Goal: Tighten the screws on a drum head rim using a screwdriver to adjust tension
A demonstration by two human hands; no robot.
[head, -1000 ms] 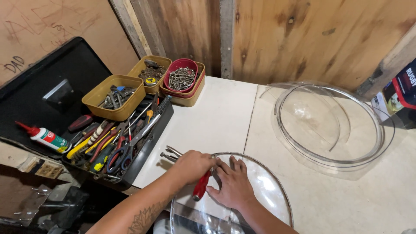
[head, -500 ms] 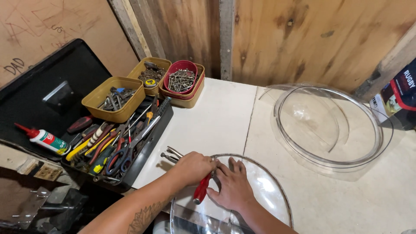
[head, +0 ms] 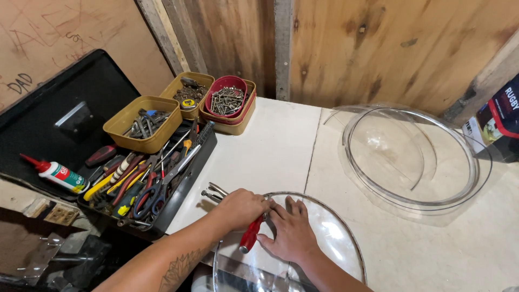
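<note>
White worktop (head: 270, 146), left hand (head: 240, 208) gripping red-handled pliers (head: 252, 233), right hand (head: 289, 232) flat on clear dome (head: 335, 238)

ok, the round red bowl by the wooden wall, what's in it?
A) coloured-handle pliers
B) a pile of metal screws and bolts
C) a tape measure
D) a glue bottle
B: the round red bowl, nested in a tan rectangular tray at the wooden wall, holds a heap of grey metal screws and bolts.
</note>
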